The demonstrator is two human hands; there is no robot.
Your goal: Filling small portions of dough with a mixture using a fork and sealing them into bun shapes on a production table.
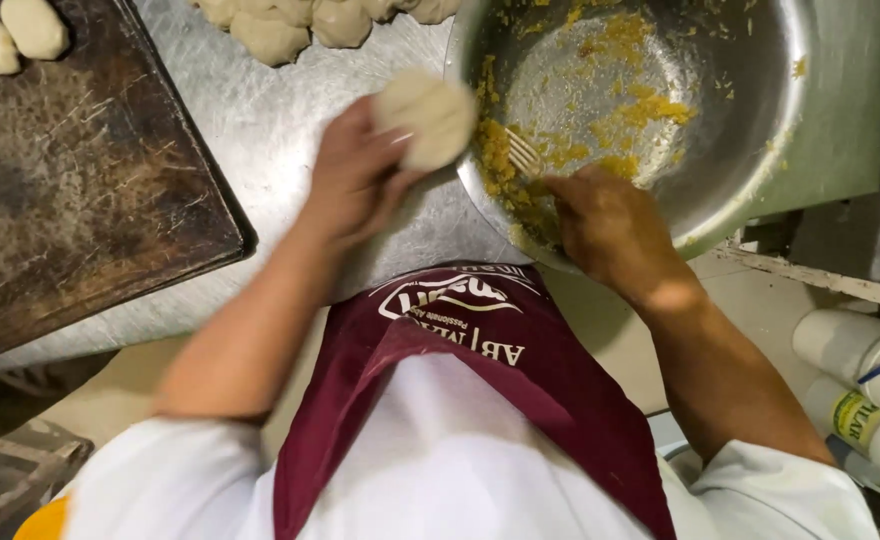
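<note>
At the far left a dark, worn baking tray (80, 180) lies on the steel surface (260, 130), with two pale dough balls (10, 35) in its top corner, partly cut off by the frame edge. More dough balls (300, 20) sit in a heap on the bare surface along the top edge, also cut off.

The left hand (355, 175) is raised over the surface, fingers curled up around a flattened dough disc (425, 115) that rests in the cupped palm, just beside the rim of a large metal bowl (760, 150). The hand is blurred, so how the fingers lie is hard to make out.

The right hand (605, 220) reaches over the near rim of the bowl, closed round a fork (522, 152); only the tines show, the handle being hidden in the fist. The tines are in yellow crumbly filling (500, 160) smeared along the bowl's left wall, with more scattered across its bottom.

Below, a maroon apron (480, 370) with white lettering over a white shirt hides the edge of the surface. At the lower right, beneath the surface, stand white round containers (860, 350), one with what seems a green and yellow label, cut off by the frame.
</note>
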